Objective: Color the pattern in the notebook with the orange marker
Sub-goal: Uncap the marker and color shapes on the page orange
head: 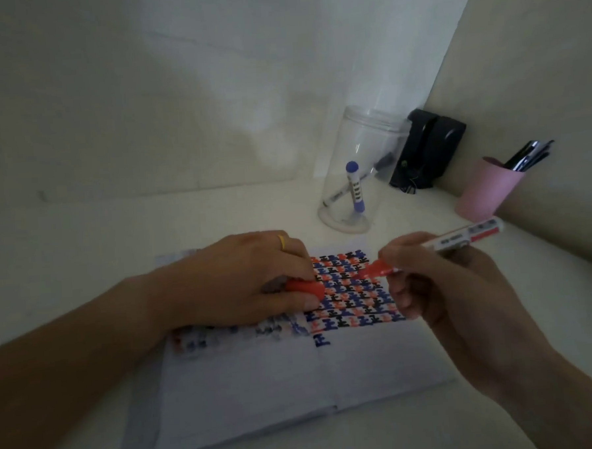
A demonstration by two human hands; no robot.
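Holding the marker (460, 241) in your right hand (438, 285), cap (306, 289) pinched in your left hand (242, 278), you've got the pattern (349, 290) mostly colored, lower notebook (296, 378) page blank.

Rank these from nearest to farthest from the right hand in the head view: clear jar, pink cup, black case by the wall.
From the right hand:
1. Pink cup, just beyond it, on the right.
2. Clear jar, farther back, toward the middle.
3. Black case, behind the jar, in the wall corner.
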